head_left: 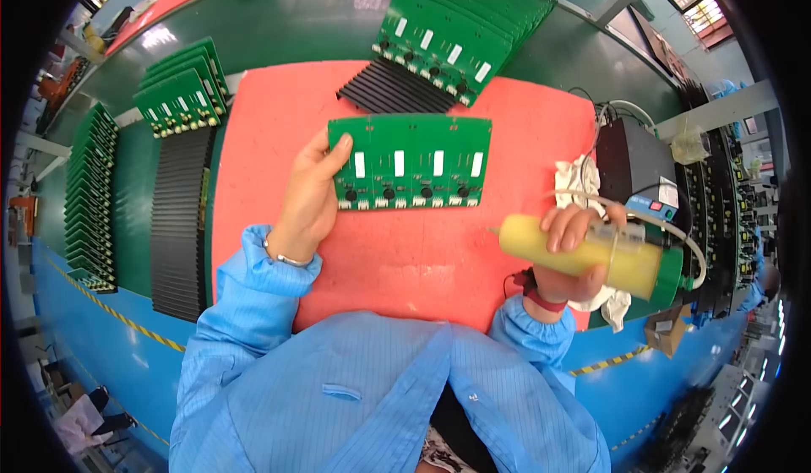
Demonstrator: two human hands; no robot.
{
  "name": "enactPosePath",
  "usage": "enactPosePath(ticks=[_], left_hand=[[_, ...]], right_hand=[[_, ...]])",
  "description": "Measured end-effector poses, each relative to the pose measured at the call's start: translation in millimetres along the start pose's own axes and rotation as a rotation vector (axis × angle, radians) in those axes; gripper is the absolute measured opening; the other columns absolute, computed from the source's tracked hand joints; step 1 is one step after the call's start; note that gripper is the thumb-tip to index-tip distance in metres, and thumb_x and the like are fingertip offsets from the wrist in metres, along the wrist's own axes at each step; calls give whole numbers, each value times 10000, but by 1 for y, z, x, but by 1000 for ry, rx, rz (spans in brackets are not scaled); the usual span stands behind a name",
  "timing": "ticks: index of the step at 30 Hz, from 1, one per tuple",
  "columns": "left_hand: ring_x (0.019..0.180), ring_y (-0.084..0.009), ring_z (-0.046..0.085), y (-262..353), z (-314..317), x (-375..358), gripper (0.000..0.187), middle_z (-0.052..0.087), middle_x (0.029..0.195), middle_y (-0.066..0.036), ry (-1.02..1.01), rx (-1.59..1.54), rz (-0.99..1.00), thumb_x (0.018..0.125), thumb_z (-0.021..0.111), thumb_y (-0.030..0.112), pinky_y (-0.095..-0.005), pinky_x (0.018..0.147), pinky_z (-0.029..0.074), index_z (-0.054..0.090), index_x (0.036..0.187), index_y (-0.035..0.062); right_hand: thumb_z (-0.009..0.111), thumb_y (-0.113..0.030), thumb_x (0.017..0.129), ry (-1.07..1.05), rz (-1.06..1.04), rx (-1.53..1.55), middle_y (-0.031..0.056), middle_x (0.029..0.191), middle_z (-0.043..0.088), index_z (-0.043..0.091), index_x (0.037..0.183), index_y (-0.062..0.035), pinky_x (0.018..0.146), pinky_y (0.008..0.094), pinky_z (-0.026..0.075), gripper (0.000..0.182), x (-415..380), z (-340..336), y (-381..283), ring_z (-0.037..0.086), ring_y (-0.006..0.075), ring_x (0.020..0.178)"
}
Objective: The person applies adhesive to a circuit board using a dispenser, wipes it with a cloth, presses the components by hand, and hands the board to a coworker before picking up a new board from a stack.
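My left hand grips the left edge of a green circuit board, thumb on its face. White rectangular parts, round black parts and a row of white connectors along the lower edge show on the board. In my right hand is a yellow dispensing syringe, its narrow tip pointing left toward the board but apart from it. A hose runs from the syringe's green end cap. Under both hands lies a red mat.
Behind the held board, a row of green boards stands in a black slotted rack. More boards and a long black rack are at left, with further boards. At right are a black control box and a white cloth.
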State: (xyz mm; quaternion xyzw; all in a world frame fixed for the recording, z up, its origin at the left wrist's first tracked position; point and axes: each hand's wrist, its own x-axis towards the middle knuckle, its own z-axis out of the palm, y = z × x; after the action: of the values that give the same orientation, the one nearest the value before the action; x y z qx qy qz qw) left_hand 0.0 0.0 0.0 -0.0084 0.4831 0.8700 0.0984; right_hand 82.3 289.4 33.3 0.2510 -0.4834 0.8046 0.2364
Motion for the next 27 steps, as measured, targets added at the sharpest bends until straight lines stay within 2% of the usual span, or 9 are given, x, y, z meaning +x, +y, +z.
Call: enactPosePath(ticks=[2, 6, 10, 16, 27], left_hand=[[988, -127, 638, -10, -1, -9, 306, 664, 1095, -62, 4, -22, -68, 991, 543, 191, -270, 865, 521, 577, 1226, -2], [904, -113, 647, -12, -1, -21, 269, 666, 1069, -61, 11, -35, -96, 1004, 524, 199, -255, 765, 539, 592, 1179, 8], [890, -92, 638, -20, -4, -13, 244, 663, 1038, -51, -40, 2, -43, 1007, 520, 206, -241, 755, 534, 597, 1166, 37], [864, -77, 627, -19, -9, -10, 219, 660, 993, -36, -49, 18, -4, 1008, 519, 198, -227, 736, 524, 597, 1138, 41], [849, -74, 621, -20, -8, -9, 214, 657, 970, -30, -25, 91, 13, 1001, 533, 202, -227, 729, 516, 600, 1125, 41]], right_hand=[[596, -414, 870, 79, -21, -123, 32, 807, 503, 350, 1348, -72, 779, 364, 413, 637, 18, 13, 1, 481, 152, 700], [558, -370, 904, 129, 33, -182, 55, 838, 520, 371, 1327, -59, 795, 396, 428, 557, 9, 26, 17, 496, 181, 735], [561, -361, 914, 139, 18, -323, 66, 854, 536, 379, 1301, -54, 784, 402, 447, 527, 10, 32, 27, 512, 185, 756], [544, -353, 925, 202, 29, -311, 58, 843, 537, 379, 1295, -65, 791, 408, 448, 498, 5, 24, 37, 514, 180, 761], [550, -366, 916, 165, 43, -289, 49, 840, 535, 393, 1289, -81, 789, 405, 448, 496, 2, 18, 42, 512, 175, 760]])
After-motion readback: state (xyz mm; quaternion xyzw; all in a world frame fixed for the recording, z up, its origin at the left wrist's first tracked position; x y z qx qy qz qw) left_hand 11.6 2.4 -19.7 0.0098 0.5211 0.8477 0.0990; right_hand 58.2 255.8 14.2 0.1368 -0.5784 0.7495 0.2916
